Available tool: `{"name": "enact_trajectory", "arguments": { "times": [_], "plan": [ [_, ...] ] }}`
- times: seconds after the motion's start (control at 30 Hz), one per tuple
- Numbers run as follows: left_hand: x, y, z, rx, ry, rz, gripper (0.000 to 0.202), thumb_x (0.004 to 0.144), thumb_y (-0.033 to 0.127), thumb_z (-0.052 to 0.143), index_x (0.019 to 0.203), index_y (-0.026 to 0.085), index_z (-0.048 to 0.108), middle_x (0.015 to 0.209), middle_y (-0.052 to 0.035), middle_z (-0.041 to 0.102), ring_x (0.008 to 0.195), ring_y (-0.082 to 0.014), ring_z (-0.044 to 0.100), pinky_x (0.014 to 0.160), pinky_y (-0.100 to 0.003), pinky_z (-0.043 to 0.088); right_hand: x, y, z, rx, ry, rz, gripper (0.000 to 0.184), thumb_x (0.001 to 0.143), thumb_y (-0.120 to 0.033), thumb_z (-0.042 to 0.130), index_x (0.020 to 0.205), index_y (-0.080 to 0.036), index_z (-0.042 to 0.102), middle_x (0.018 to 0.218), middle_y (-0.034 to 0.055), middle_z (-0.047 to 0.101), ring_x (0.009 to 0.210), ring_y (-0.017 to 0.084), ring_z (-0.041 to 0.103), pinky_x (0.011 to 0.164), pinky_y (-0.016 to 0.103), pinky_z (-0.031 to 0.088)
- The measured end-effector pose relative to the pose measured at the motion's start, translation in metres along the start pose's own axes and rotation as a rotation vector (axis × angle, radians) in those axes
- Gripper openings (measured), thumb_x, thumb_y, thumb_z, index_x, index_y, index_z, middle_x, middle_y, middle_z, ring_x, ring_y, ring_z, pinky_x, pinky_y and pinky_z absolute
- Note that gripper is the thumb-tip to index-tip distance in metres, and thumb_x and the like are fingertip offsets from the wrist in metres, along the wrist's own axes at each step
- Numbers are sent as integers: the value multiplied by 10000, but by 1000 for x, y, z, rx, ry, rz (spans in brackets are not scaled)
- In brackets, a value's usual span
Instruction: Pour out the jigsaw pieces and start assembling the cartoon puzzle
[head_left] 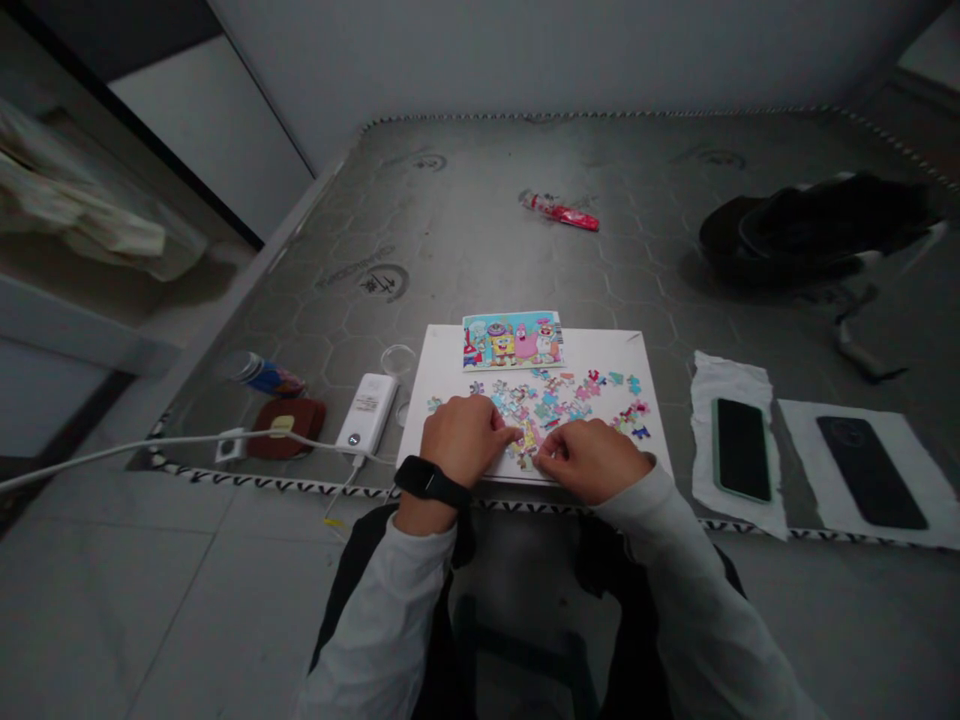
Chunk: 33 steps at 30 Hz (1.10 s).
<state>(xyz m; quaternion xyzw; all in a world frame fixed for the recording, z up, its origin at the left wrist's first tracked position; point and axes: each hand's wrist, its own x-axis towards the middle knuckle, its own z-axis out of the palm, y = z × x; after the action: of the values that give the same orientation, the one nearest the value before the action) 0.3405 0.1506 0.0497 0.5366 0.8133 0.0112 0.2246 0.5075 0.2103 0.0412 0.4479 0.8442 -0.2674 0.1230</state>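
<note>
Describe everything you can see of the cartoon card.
The card is a wide rectangle that looks like thin paper or cardboard, printed with colorful cartoon figures on light blue, a yellow one and a pink one near its middle. Dark stripes, perhaps a barcode, mark its right edge. It lies picture up across the far edge of the white board, beyond the pieces. Neither the left hand nor the right hand touches it.

A home is suggested by the tiled floor (187,600), plain wall (562,60) and loose puzzle pieces (553,408).
</note>
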Motion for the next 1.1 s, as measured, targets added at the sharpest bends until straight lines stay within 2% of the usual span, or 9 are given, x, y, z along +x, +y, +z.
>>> {"name": "enact_trajectory", "arguments": {
  "times": [0.17,0.53,0.8,1.1],
  "plan": [
    [1,1,0,5,3,-5,283,818,527,697,797,253,763,839,-67,758,833,-258,688,700,-349,467,0,2,1,-18,13,1,266,859,-410,582,727,-239,737,736,63,727,714,194,626,604,316,295],
    [-2,1,-2,3,20,-3,260,807,518,719,794,261,751,836,-49,759,837,-258,691,688,-343,462,0,1,-2,-22,-1,5,270,869,-407,574,729,-237,731,751,58,735,748,198,640,613,309,293],
    [-1,1,0,16,26,-21,243,782,519,747,787,277,754,833,-45,758,843,-266,694,687,-347,462,1,11,-6,-16,-23,-32,233,875,-383,589,827,-237,765,787,42,748,756,184,637,628,296,313],
    [-3,1,-3,16,16,-20,255,792,518,740,810,264,756,849,-56,758,864,-267,696,708,-351,471,-1,10,-7,4,-105,-80,193,867,-358,625,824,-248,778,792,29,752,714,159,640,618,287,330]
  ]
}}
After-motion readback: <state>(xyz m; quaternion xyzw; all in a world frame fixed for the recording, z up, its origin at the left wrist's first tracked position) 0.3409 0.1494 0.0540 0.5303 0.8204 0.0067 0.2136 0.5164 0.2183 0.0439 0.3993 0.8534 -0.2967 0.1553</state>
